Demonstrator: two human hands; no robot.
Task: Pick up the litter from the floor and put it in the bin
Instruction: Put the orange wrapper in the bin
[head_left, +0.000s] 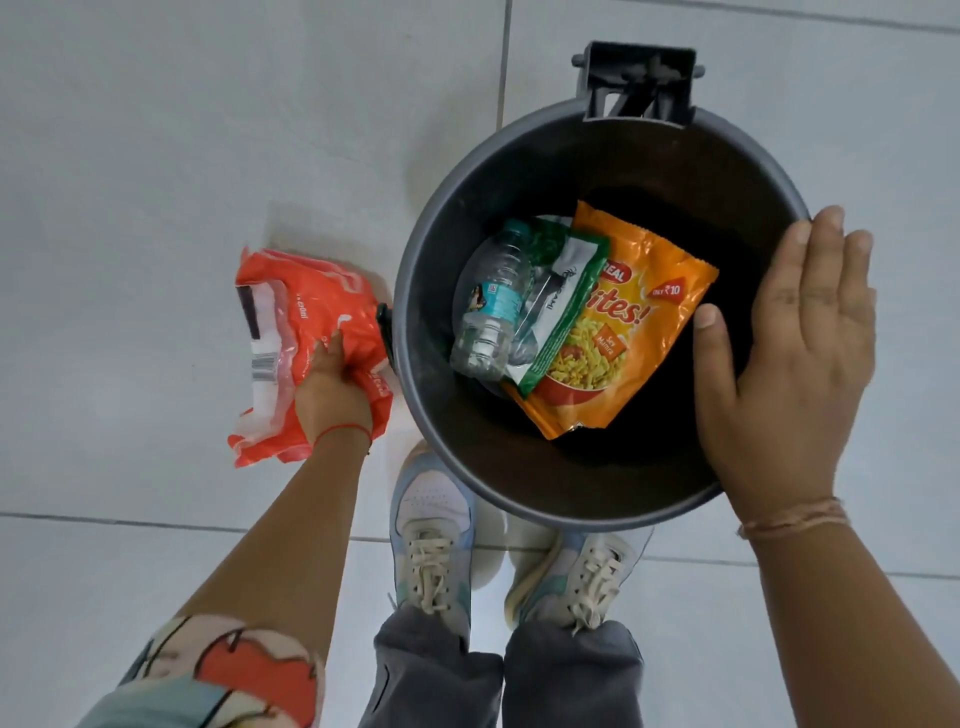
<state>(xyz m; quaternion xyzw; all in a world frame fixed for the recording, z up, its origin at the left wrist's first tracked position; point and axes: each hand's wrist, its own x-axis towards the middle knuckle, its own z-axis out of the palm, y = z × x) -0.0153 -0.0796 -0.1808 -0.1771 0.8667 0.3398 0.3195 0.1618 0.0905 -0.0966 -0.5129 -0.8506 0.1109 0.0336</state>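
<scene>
Overhead view of a round dark bin (415, 332) standing on a pale tiled floor (130, 130), with a black hinge bracket (640, 83) on its far rim. The left hand (335, 387) reaches down beside the bin's left wall, fingers curled and gripping a crumpled orange-and-white plastic wrapper (306, 312); the wrapper lies on the floor just beside the bin, mostly beyond and to the left of the hand. The right hand (789, 364) rests flat on the bin's right rim, fingers extended and close together, thumb over the inner edge, holding nothing. Inside the bin lie a clear plastic bottle (491, 306), a green packet (558, 306) partly over it, and an orange snack packet (628, 322) against the right side, just beside the right thumb. Two laced sneakers (434, 530) stand at the bin's near edge. A patterned sleeve (228, 670) covers the left upper arm.
</scene>
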